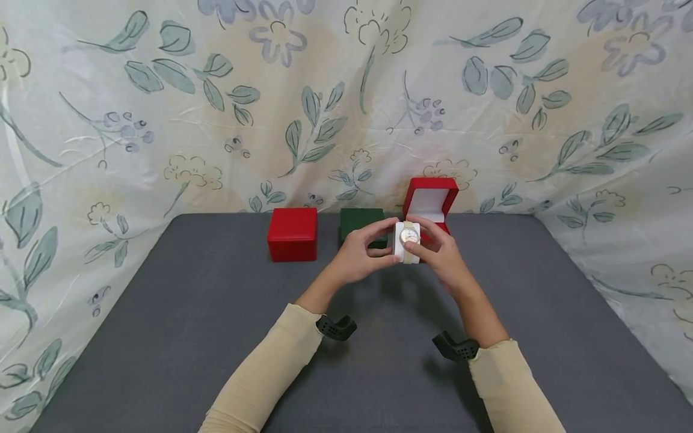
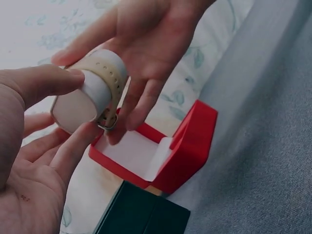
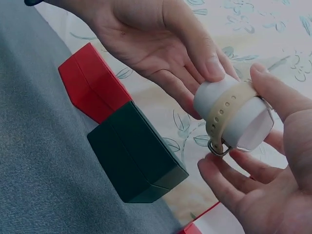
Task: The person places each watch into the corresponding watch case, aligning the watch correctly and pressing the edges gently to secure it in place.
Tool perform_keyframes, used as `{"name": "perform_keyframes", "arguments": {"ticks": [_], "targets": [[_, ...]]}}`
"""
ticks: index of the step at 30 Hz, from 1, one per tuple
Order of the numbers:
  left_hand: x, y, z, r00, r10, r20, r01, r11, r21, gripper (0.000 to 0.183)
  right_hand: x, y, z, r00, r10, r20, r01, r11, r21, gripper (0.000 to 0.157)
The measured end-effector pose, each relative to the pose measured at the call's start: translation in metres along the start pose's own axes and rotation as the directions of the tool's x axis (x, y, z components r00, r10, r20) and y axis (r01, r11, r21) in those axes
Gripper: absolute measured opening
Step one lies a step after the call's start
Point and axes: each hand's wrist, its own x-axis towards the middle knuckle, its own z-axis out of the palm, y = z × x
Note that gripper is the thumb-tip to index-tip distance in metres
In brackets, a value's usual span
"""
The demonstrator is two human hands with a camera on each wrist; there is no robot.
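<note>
A wristwatch with a cream strap is wrapped round a white watch pillow, held up above the table between both hands. The left hand pinches the pillow by its left end, thumb on one side and fingers on the other. From the right, the right hand grips the watch and pillow, its thumb near the dial. In the right wrist view the strap shows its holes and buckle. Behind the right hand stands an open red box with a white lining.
A closed red box stands to the left on the grey table. Between the red boxes sits a closed green box, partly hidden by the left hand. A flowered cloth hangs behind the table.
</note>
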Motion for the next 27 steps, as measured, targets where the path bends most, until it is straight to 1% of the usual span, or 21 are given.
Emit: {"name": "perform_keyframes", "arguments": {"ticks": [3, 6, 10, 12, 13, 15, 17, 20, 24, 27], "targets": [[0.003, -0.002, 0.005, 1.000, -0.013, 0.004, 0.013, 1.000, -0.016, 0.070, -0.002, 0.002, -0.004, 1.000, -0.020, -0.013, 0.020, 0.999, 0.036, 0.055], [0.007, -0.005, 0.010, 0.999, -0.041, -0.011, 0.040, 0.998, -0.045, 0.068, -0.004, 0.004, -0.010, 1.000, -0.014, -0.025, 0.016, 0.997, 0.071, 0.051], [0.019, -0.008, 0.019, 0.995, -0.098, -0.028, 0.095, 0.992, -0.080, 0.063, -0.004, 0.004, -0.020, 0.998, 0.056, -0.040, -0.049, 0.988, 0.148, 0.052], [0.027, -0.009, 0.023, 0.990, -0.140, -0.026, 0.138, 0.988, -0.074, 0.062, -0.002, 0.004, -0.025, 0.995, 0.084, -0.052, -0.073, 0.981, 0.181, 0.054], [0.031, -0.009, 0.025, 0.987, -0.160, -0.024, 0.158, 0.985, -0.062, 0.062, -0.001, 0.005, -0.028, 0.994, 0.093, -0.062, -0.081, 0.980, 0.180, 0.055], [0.042, -0.011, 0.030, 0.980, -0.199, -0.021, 0.198, 0.980, -0.029, 0.064, 0.003, 0.007, -0.033, 0.990, 0.108, -0.093, -0.094, 0.986, 0.137, 0.058], [0.053, -0.012, 0.036, 0.973, -0.230, -0.021, 0.231, 0.973, 0.017, 0.065, 0.008, 0.010, -0.038, 0.983, 0.128, -0.130, -0.120, 0.990, 0.070, 0.063], [0.068, -0.016, 0.045, 0.964, -0.266, -0.016, 0.267, 0.959, 0.094, 0.067, 0.015, 0.016, -0.045, 0.971, 0.165, -0.174, -0.171, 0.985, -0.024, 0.069], [0.085, -0.024, 0.055, 0.952, -0.307, -0.014, 0.302, 0.926, 0.226, 0.068, 0.022, 0.024, -0.055, 0.962, 0.189, -0.196, -0.206, 0.976, -0.067, 0.072], [0.094, -0.031, 0.061, 0.945, -0.328, -0.018, 0.316, 0.892, 0.325, 0.068, 0.027, 0.032, -0.061, 0.959, 0.202, -0.198, -0.224, 0.970, -0.093, 0.070]]}}
